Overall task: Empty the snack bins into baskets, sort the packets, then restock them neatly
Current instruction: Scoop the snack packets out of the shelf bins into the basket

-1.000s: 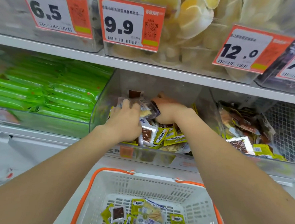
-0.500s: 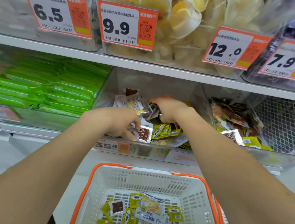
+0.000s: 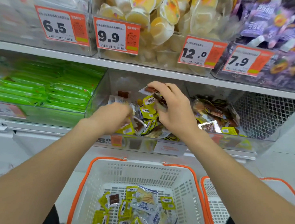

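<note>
Compared with half a second earlier, the right hand (image 3: 175,109) has risen off the pile and sits higher in the bin. The left hand (image 3: 112,118) has slid rightward into the packets and is smeared by motion. A second basket (image 3: 212,207) has come into view at the lower right, and the 7.9 tag (image 3: 247,61) now shows whole.

There are two hands, two white baskets with orange rims, and four price tags along the upper shelf (image 3: 145,70). The other three tags are the 6.5 tag (image 3: 62,26), the 9.9 tag (image 3: 116,36) and the 12.0 tag (image 3: 201,52).

Above the shelf, one clear bin holds yellow jelly cups (image 3: 164,19) and the next one to the right holds purple pouches (image 3: 274,24). Below it on the left lies a bin of green packets (image 3: 42,93).

The middle snack bin (image 3: 100,96) holds a loose heap of small yellow packets (image 3: 147,111) and clear ones, and both hands are inside it. To its right a neighbouring bin holds brown and yellow packets (image 3: 214,113).

The near basket (image 3: 140,172) stands directly under the middle bin. Its floor carries a scatter of yellow packets, a few larger white-and-blue ones and one clear packet with a dark brown piece (image 3: 114,199). What the second basket contains cannot be seen.

The right hand pinches a brown-filled packet (image 3: 148,90) between thumb and forefinger, with more packets gathered under its curled fingers. The left hand's fingers curl down into the heap, but the blur hides whether they grasp anything.
</note>
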The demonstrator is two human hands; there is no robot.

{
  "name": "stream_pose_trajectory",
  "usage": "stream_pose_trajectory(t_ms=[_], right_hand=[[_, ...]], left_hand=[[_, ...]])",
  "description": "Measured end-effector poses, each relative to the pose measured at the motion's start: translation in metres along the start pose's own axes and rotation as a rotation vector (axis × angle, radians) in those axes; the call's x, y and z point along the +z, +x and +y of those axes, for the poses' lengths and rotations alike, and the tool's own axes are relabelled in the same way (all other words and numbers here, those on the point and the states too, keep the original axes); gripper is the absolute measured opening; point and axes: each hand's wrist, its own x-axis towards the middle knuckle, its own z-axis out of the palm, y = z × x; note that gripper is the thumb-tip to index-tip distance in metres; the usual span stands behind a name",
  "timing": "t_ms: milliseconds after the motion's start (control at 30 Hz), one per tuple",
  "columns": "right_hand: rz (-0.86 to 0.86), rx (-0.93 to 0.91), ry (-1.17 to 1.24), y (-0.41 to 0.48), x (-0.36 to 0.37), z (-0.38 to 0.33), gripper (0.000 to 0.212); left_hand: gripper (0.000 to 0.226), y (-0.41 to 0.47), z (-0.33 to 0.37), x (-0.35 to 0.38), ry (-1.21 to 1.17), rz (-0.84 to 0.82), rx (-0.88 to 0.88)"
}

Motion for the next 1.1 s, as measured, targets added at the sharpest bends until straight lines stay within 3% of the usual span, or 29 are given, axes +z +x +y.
stream_pose_trajectory(t_ms=[133, 200, 267, 367, 467, 567, 633, 700, 767, 833, 900, 1000, 1100], right_hand=[[0.245, 0.077, 0.321, -0.037, -0.014, -0.046, 0.054], [0.233, 0.140, 0.433, -0.055, -0.021, -0.067, 0.053], [0.170, 0.185, 0.517, -0.073, -0.027, -0.076, 0.052], [-0.061, 0.117, 0.428, -0.102, -0.028, -0.070, 0.052], [-0.444, 0.065, 0.247, -0.122, -0.018, -0.054, 0.057], [-0.748, 0.113, 0.185, -0.129, -0.019, -0.043, 0.066], [-0.869, 0.125, 0.118, -0.124, -0.027, -0.035, 0.073], [-0.809, 0.201, 0.113, -0.111, -0.035, -0.029, 0.057], [-0.521, 0.309, 0.232, -0.094, -0.038, -0.022, 0.025], [-0.206, 0.396, 0.246, -0.078, -0.036, -0.015, 0.016], [-0.098, 0.423, 0.043, -0.062, -0.028, -0.005, 0.014], [-0.331, 0.472, -0.215, -0.041, -0.014, 0.005, 0.034], [-0.660, 0.621, -0.044, -0.018, -0.002, 0.009, 0.065]], left_hand=[[0.011, -0.015, 0.011, -0.006, -0.371, 0.356, -0.081], [0.012, -0.027, 0.022, -0.012, -0.511, 0.526, -0.054], [0.010, -0.041, 0.032, -0.021, -0.626, 0.555, 0.013], [0.012, -0.059, 0.041, -0.029, -0.642, 0.446, 0.159], [0.019, -0.067, 0.040, -0.024, -0.383, 0.327, 0.216], [0.024, -0.069, 0.041, -0.018, -0.175, 0.087, 0.218], [0.029, -0.070, 0.044, -0.013, -0.166, -0.072, 0.212], [0.042, -0.069, 0.048, -0.010, -0.203, -0.126, 0.208], [0.053, -0.064, 0.049, -0.010, -0.232, 0.038, 0.172], [0.044, -0.055, 0.045, -0.014, -0.261, 0.262, 0.013], [0.035, -0.049, 0.038, -0.014, -0.197, 0.290, -0.208], [0.052, -0.040, 0.032, -0.005, -0.033, -0.054, -0.356], [0.068, -0.027, 0.031, -0.012, -0.208, -0.243, -0.362]])
